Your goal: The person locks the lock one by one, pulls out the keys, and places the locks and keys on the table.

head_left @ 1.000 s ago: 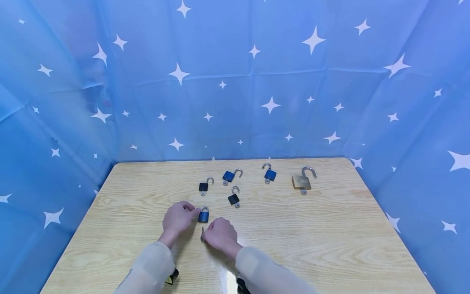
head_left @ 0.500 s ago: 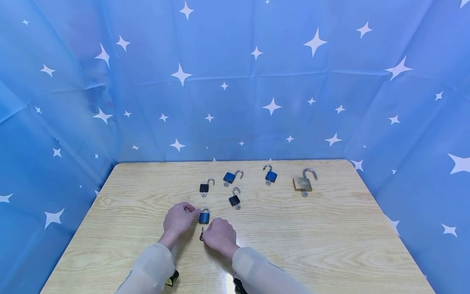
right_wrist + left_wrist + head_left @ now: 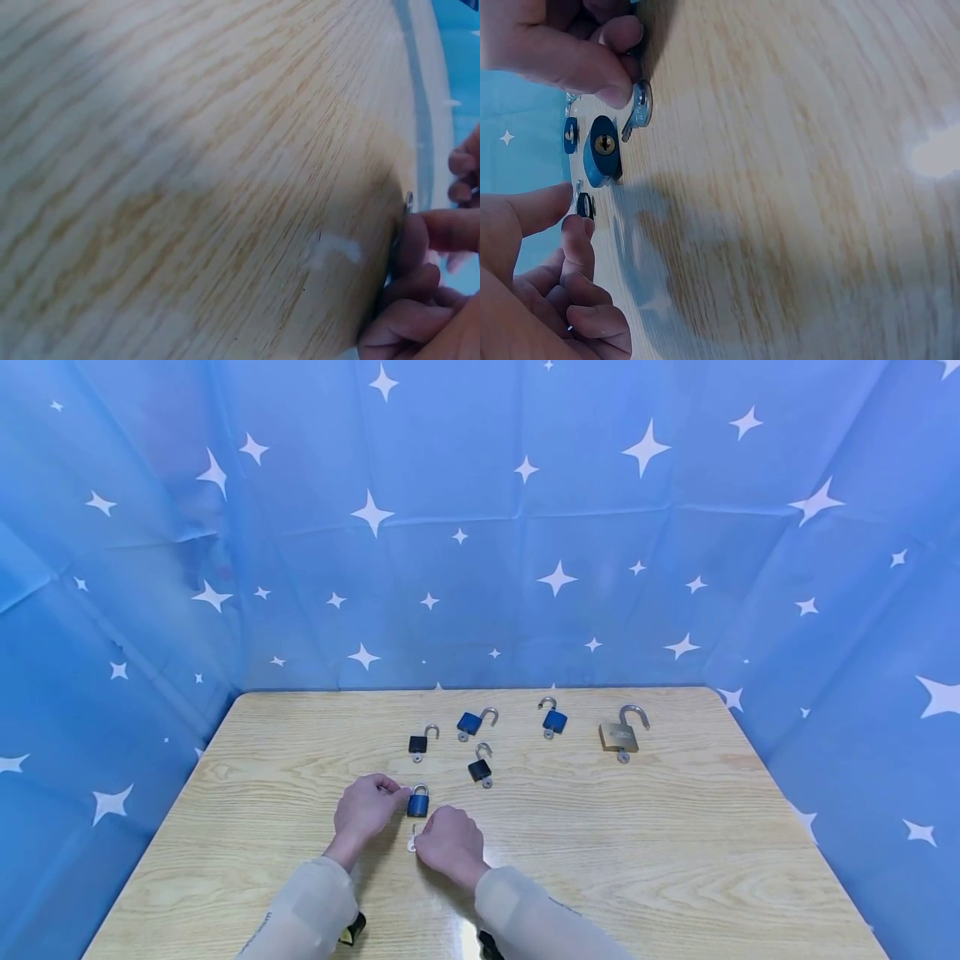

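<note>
A closed blue padlock lies on the table between the two hands, its keyhole facing me in the left wrist view. My left hand is at the left side of its shackle; a gap shows between thumb and forefinger in the left wrist view, and whether they touch the shackle I cannot tell. Just in front of the padlock, my right hand pinches a small silver key between thumb and finger. The key is apart from the keyhole. In the right wrist view the right fingers partly hide it.
Behind lie several unlocked padlocks with keys in them: a small black one, another black one, a blue one, a second blue one and a large brass one. A star-patterned blue curtain surrounds the wooden table.
The key in my right hand looks brighter now, its flat side catching the light. Both hands stay nearly in place, and the view has shifted slightly.
</note>
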`<move>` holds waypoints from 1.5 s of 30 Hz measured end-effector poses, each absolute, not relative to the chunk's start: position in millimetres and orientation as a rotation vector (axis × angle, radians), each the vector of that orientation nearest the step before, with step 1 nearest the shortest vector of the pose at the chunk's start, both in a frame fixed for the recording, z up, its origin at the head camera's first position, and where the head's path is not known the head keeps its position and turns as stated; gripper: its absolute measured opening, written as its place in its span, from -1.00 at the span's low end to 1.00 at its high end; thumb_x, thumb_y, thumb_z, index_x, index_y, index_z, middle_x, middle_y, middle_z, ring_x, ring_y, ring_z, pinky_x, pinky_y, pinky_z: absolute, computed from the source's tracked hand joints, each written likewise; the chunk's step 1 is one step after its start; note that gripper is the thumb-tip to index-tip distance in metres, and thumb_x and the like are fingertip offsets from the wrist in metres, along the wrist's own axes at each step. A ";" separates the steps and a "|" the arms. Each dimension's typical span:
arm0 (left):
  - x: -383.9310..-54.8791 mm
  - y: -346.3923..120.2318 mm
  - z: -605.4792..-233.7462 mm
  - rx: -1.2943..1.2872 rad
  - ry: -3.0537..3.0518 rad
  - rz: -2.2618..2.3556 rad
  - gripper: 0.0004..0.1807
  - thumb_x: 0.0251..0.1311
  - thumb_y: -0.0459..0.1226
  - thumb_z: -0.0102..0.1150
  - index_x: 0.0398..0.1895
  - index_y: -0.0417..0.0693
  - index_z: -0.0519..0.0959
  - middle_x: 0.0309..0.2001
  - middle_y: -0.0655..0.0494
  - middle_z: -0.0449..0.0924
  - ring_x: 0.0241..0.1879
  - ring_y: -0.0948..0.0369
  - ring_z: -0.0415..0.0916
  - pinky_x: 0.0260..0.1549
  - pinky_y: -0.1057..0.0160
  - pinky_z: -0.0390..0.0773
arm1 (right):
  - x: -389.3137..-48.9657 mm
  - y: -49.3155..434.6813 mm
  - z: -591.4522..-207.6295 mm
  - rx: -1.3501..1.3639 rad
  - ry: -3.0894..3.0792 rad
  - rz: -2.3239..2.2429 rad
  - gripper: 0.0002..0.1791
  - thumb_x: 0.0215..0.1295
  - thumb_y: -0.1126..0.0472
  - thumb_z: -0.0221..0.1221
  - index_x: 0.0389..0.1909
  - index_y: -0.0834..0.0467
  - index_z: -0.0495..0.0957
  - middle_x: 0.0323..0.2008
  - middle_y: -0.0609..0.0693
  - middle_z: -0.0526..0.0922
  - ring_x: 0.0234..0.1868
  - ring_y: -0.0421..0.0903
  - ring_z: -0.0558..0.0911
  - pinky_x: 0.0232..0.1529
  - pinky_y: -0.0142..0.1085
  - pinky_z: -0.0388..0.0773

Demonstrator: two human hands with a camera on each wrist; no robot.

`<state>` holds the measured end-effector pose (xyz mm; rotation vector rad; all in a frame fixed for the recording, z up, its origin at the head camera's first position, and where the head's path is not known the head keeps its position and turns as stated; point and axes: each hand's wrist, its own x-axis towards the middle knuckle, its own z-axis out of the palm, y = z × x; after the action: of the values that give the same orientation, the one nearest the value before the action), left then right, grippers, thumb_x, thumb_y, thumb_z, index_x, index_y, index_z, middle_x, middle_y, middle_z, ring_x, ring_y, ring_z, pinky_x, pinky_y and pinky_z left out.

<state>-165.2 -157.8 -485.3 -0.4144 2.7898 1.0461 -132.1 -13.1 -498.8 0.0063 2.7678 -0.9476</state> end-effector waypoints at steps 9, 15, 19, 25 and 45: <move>-168.9 -151.9 -486.9 -0.406 2.767 1.066 -0.69 0.18 0.04 0.25 -0.24 0.02 0.66 -0.30 0.12 0.64 -0.36 0.19 0.48 -0.46 0.30 0.29 | -130.5 5.8 -491.0 -0.059 2.780 -1.000 -0.73 0.05 0.13 0.25 -0.78 -0.03 0.48 -0.67 -0.19 0.53 -0.60 -0.18 0.47 -0.60 -0.29 0.33; -175.1 -147.6 -486.0 -0.406 2.753 1.076 -0.69 0.20 0.02 0.24 -0.19 0.01 0.64 -0.32 0.12 0.64 -0.36 0.18 0.49 -0.45 0.30 0.31 | -134.1 31.0 -484.7 -0.125 2.747 -1.081 -0.80 0.17 0.17 0.21 -0.64 0.00 0.55 -0.59 -0.18 0.58 -0.57 -0.21 0.49 -0.57 -0.30 0.37; -181.6 -144.0 -482.3 -0.386 2.761 1.083 -0.68 0.20 -0.01 0.24 -0.16 -0.03 0.62 -0.34 0.11 0.64 -0.39 0.19 0.50 -0.44 0.28 0.33 | -137.6 50.5 -482.4 -0.157 2.717 -1.114 -0.85 0.24 0.13 0.22 -0.52 0.02 0.57 -0.62 -0.18 0.56 -0.63 -0.23 0.50 -0.54 -0.32 0.38; -194.4 -141.1 -478.2 -0.342 2.803 1.063 -0.62 0.19 -0.05 0.27 -0.05 -0.09 0.58 -0.30 0.07 0.63 -0.45 0.19 0.50 -0.49 0.27 0.34 | -137.9 75.7 -479.1 -0.159 2.728 -1.155 -0.87 0.27 0.08 0.22 -0.40 0.04 0.58 -0.56 -0.19 0.58 -0.65 -0.27 0.50 -0.50 -0.36 0.40; -240.9 -128.6 -472.0 -0.398 2.842 0.805 -0.58 0.24 0.03 0.21 -0.21 -0.17 0.52 -0.34 -0.07 0.58 -0.46 0.10 0.46 -0.52 0.21 0.32 | -146.1 143.3 -474.1 0.074 2.886 -1.135 -0.92 0.27 0.11 0.23 -0.37 0.00 0.64 -0.51 -0.14 0.61 -0.51 -0.24 0.48 -0.46 -0.34 0.37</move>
<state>-240.9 -128.6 -472.0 -0.3978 2.8425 0.8045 -146.1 143.3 -474.1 0.0743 2.8865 -1.1351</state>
